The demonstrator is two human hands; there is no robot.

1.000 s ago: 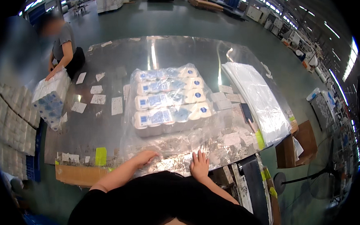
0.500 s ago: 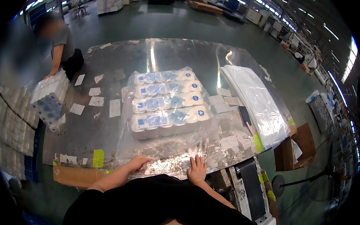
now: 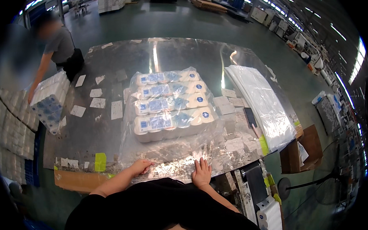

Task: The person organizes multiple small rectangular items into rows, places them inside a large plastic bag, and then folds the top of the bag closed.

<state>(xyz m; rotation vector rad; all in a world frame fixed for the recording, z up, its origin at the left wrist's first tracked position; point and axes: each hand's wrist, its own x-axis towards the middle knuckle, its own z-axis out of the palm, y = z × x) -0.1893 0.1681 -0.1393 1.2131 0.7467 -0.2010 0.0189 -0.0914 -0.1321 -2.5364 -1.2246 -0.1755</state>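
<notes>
In the middle of the metal table (image 3: 107,137) lies a clear plastic bag (image 3: 128,117) with several packs of white paper rolls (image 3: 172,120) inside, set in rows one behind another. The bag's loose film spreads toward the near edge, between my hands. My left hand (image 3: 141,167) rests at that edge with its fingers curled together; whether they pinch the film cannot be made out. To its right, my right hand (image 3: 201,174) lies flat on the near edge, fingers stretched out and slightly apart, holding nothing.
Flat white plastic bags (image 3: 263,105) are stacked at the table's right, beside a phone (image 3: 250,117). A conveyor (image 3: 257,183) carries a roll pack (image 3: 270,218) at lower right. At far left a person (image 3: 62,48) handles a bagged bale (image 3: 50,102). A cardboard box (image 3: 313,150) and fan (image 3: 328,178) stand right.
A roll pack has come into view on the conveyor at lower right. The other person's hand has moved from the bale's top to its left side. My hands have stayed in place.
</notes>
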